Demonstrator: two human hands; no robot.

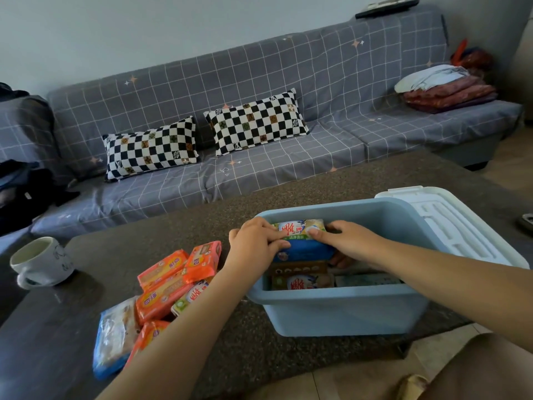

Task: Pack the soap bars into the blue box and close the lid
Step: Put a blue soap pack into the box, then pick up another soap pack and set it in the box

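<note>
Both hands, left hand (pixel 253 241) and right hand (pixel 346 241), hold one soap bar (pixel 302 241) in a curled grip inside the open blue box (pixel 340 310); orange soap bars (pixel 176 278) lie left of that grip on the table (pixel 202 226).

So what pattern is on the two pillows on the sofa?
The pillows have a black-and-white checkerboard with a few brown squares, seen in the head view.

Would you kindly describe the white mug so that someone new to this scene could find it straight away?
Start at the dark speckled stone table in front of the grey checked sofa. Go to its far left edge, well left of the pile of orange wrapped soap bars. There stands the white ceramic mug, upright and alone; it is the only round, open-topped vessel on the table, with faint dark drawings on its side.
</note>
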